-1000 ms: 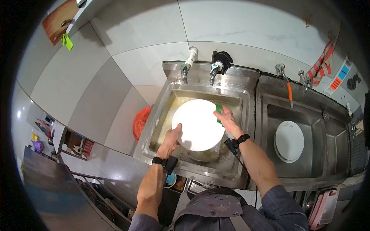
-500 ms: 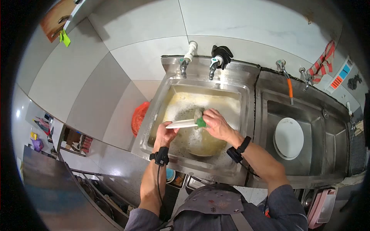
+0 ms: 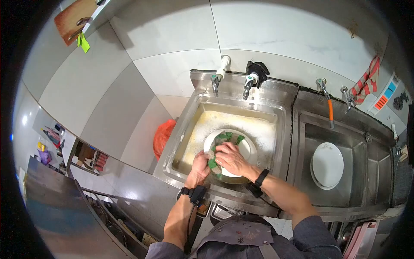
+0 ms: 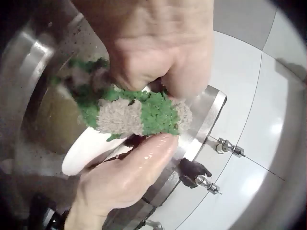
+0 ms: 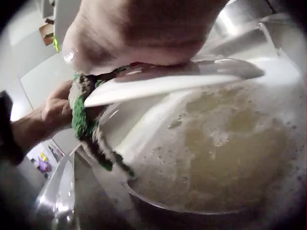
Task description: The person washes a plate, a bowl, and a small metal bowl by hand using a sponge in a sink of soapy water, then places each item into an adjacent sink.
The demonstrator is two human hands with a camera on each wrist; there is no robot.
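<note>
A white plate (image 3: 246, 149) is held tilted over the left basin. At its left edge my left hand (image 3: 199, 165) grips the rim; in the left wrist view that hand (image 4: 158, 52) fills the top. My right hand (image 3: 233, 159) holds a green and grey striped scrubbing cloth (image 4: 158, 112) against the plate. The cloth folds over the plate's rim close to the left hand, and its tail hangs below the plate in the right wrist view. The right fingers lie partly hidden behind cloth and plate.
Foamy, cloudy water (image 3: 241, 120) fills the left basin, with a large round rim (image 5: 192, 209) under the plate. White plates (image 3: 327, 166) lie stacked in the right basin. Taps (image 3: 247, 86), one bearing a black glove (image 3: 257, 71), line the back. A red bag (image 3: 164, 137) stands left.
The plate was face-up, then turned edge-on, and now lies tilted lower in the basin. My right hand with the cloth has moved left across it, close to my left hand.
</note>
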